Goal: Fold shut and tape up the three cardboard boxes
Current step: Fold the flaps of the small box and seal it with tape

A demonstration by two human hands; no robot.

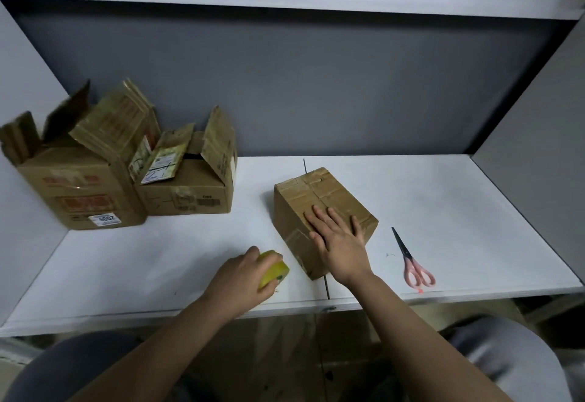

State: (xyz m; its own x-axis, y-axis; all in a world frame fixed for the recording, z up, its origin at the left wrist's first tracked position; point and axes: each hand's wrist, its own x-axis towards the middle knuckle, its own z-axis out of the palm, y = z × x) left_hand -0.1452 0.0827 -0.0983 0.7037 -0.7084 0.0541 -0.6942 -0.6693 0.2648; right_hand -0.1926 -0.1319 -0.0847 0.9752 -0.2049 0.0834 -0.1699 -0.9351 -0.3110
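Note:
A small cardboard box [319,192] with its flaps folded down sits mid-table. My right hand [338,240] lies flat on its near top, fingers straight. To its left, my left hand [240,275] grips a yellow roll of tape [274,268] just above or on the table. Two more cardboard boxes stand at the left with flaps up: a large one [79,192] with a white 4002 label and a middle-sized one [186,192] beside it.
Pink-handled scissors [411,262] lie on the white table [158,259] right of the small box. Grey partition walls close off the back and both sides, and a shelf runs overhead. My knees show below the table's front edge.

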